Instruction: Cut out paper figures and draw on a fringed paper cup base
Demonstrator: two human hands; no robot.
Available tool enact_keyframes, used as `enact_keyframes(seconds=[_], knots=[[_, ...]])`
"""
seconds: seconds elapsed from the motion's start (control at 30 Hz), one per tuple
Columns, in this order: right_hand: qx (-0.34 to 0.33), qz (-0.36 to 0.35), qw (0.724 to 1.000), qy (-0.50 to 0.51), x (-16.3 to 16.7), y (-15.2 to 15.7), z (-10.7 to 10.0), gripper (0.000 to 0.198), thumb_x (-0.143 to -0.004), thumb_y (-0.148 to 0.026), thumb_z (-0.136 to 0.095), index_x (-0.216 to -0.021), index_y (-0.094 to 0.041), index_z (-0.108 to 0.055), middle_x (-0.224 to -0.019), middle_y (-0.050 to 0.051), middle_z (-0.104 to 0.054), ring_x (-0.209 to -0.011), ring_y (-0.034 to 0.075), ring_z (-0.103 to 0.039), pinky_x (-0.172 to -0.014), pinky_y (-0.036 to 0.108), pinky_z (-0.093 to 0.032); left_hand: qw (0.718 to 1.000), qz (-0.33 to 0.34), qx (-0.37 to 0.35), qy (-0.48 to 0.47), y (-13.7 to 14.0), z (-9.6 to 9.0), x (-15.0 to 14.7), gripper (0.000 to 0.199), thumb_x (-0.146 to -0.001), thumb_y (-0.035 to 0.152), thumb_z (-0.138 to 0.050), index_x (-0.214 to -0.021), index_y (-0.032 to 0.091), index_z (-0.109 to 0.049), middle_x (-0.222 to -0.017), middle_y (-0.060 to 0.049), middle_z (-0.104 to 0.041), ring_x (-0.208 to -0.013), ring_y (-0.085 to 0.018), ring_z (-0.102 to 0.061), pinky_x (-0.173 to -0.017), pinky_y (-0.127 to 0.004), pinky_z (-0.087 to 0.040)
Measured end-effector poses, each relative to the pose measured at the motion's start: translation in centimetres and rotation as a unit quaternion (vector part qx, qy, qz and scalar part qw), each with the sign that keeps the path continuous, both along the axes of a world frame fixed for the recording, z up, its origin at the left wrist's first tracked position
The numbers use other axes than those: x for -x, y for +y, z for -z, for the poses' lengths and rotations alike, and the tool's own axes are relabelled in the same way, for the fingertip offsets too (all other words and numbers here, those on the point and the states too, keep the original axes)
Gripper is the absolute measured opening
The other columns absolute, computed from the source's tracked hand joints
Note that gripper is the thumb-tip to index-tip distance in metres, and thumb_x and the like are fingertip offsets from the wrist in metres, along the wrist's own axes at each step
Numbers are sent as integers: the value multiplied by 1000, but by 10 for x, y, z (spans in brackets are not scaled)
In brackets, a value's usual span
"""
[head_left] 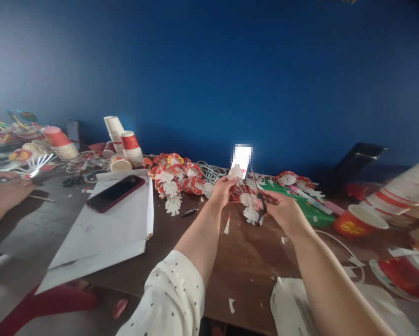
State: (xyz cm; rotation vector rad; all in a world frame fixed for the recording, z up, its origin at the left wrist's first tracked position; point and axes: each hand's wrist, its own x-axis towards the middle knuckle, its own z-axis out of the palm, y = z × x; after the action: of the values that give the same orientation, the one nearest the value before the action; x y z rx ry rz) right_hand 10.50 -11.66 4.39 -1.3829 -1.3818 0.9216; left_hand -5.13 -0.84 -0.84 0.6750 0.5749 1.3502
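Observation:
My left hand (223, 190) is closed on a small white paper piece (234, 171), lifted in front of a bright, pixelated screen. My right hand (282, 212) grips scissors (263, 204) by their dark handle, the thin blades pointing up just right of the paper. Under and between my hands lies a white-and-red paper cutout (248, 200) with a fringed edge. To the left a heap of similar red and white cutouts (174, 175) spreads over the brown table (202, 252). A narrow red-and-white scrap (227, 223) lies below my left hand.
A dark phone (116, 192) rests on a white board (100, 233) at left. Paper cups (130, 147) stand behind it; a red cup (359, 220) and stacked cups are at right. Pens (310, 199) lie on a green sheet (321, 217). Another person's hand (13, 186) works at far left.

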Motion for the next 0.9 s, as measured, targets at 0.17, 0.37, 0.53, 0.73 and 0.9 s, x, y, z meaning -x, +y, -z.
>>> enact_keyframes(seconds=[0.17, 0.37, 0.53, 0.73, 0.9], knots=[[43, 29, 993, 103, -1, 12, 21, 58, -60, -42, -86, -111, -20, -72, -93, 6, -74, -81, 19, -69, -52, 21, -48, 1000, -8, -14, 11, 1, 3, -3, 39, -54, 25, -89, -85, 13, -70, -68, 2, -63, -56, -5, -50, -53, -20, -34], [30, 10, 989, 146, 0, 13, 22, 55, -57, -44, -88, -104, -18, -73, -79, 3, -67, -68, 13, -61, -40, 17, -33, 999, 1, -38, 24, 0, 7, -4, 32, -56, 28, -88, -73, 12, -67, -62, 2, -60, -54, -6, -48, -54, -22, -34], [27, 15, 991, 130, 3, 10, 20, 50, -55, -48, -88, -89, -17, -70, -68, 0, -60, -56, 9, -52, -39, 18, -28, 999, 16, -19, 31, -4, 5, -6, 31, -57, 30, -87, -74, 12, -67, -58, 2, -56, -54, -7, -48, -54, -22, -35], [48, 9, 993, 105, 5, 7, 18, 51, -55, -52, -87, -88, -15, -73, -65, 0, -60, -55, 10, -52, -48, 23, -37, 998, 34, -17, 43, -11, 1, -9, 35, -57, 32, -87, -79, 13, -68, -62, 0, -61, -55, -9, -51, -54, -23, -39], [43, -23, 994, 99, 5, 8, 21, 47, -60, -51, -85, -91, -16, -76, -65, 0, -62, -56, 10, -53, -53, 25, -41, 998, 47, -17, 39, -17, -4, -10, 37, -57, 32, -87, -83, 13, -68, -64, -1, -65, -56, -12, -56, -55, -24, -43]])
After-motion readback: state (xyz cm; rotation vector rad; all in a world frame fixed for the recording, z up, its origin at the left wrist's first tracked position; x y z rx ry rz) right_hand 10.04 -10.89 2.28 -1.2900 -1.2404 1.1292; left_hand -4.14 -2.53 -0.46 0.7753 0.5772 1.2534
